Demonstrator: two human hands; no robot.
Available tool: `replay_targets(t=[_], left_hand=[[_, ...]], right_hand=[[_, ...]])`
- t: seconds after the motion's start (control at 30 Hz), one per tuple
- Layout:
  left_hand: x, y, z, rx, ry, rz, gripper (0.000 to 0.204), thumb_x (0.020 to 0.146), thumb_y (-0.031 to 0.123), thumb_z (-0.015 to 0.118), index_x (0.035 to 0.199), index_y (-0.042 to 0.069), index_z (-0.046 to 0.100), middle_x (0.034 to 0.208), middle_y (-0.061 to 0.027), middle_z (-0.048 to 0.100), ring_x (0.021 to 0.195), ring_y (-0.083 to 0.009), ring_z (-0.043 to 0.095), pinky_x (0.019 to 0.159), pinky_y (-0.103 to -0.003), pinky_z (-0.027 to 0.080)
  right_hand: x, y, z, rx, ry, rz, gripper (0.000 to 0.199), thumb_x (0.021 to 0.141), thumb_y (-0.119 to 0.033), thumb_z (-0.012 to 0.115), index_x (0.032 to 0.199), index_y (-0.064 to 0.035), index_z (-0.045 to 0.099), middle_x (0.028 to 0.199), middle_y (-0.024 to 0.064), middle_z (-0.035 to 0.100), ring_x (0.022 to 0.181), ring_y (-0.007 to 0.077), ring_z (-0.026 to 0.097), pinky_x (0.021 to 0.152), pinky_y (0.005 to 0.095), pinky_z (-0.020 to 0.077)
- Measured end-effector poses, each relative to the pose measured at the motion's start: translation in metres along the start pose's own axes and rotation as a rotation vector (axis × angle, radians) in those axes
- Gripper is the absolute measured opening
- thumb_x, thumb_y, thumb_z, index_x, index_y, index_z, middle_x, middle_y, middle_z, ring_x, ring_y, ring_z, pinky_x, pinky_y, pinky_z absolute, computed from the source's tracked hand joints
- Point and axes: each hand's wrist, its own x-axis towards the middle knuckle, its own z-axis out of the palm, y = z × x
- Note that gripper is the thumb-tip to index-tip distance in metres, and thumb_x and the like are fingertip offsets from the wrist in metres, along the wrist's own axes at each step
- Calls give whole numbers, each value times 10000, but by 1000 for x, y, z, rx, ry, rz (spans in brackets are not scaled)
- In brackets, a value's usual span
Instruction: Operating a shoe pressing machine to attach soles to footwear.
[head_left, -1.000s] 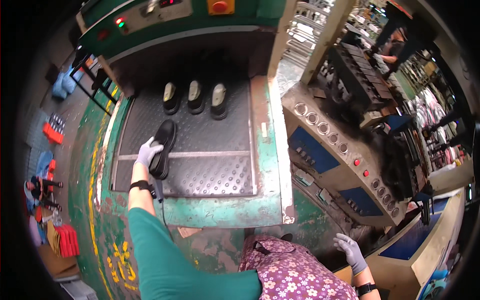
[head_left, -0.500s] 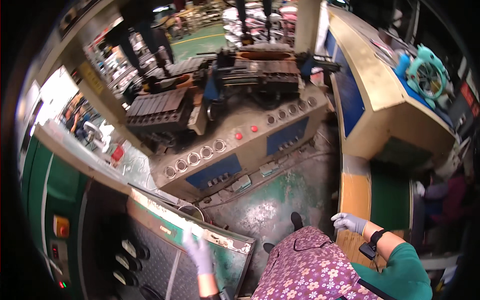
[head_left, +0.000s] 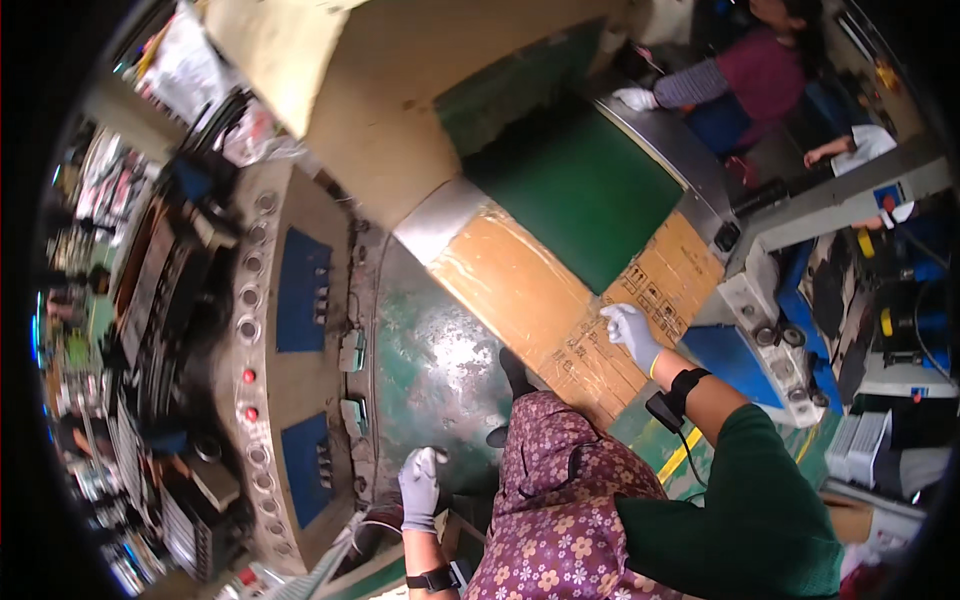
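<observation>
My left hand, in a pale grey glove, hangs over the floor beside the long machine. Its fingers are loosely bent and nothing shows in them. In a matching glove, my right hand is above the printed brown cardboard, fingers apart and slightly curled, without a visible object. Whether it touches the cardboard I cannot tell. Beyond that hand lies a dark green belt, its near end meeting the cardboard.
A long machine with gauges, red buttons and blue panels stands on the left. At the upper right a co-worker in a maroon top rests a gloved hand by the belt. A beige machine housing spans the top, and a grey-blue machine stands right.
My view has swung to the right, bringing the green belt, cardboard and co-worker toward the middle. My left hand has left the green-edged table; my right hand is now over the cardboard.
</observation>
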Motion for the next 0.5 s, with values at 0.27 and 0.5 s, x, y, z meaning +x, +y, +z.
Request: replay_targets(t=[0.27,0.5], left_hand=[[213,66,109,-26,-495,-57,308,1014,280,608,1162,20,683,1057,-144,732,996,-196,693,882,-339,536],[543,136,287,-354,-330,367,449,909,88,699,1338,10,590,1361,-135,595,1221,-228,586,1074,-351,457]], right_hand=[[83,22,-96,-861,1075,-612,578,965,-290,616,1422,36,474,1432,254,515,1309,433,476,1108,511,379],[91,87,-109,-1051,1413,-386,615,913,-299,590,1399,64,485,1433,302,494,1273,448,517,1081,556,378]])
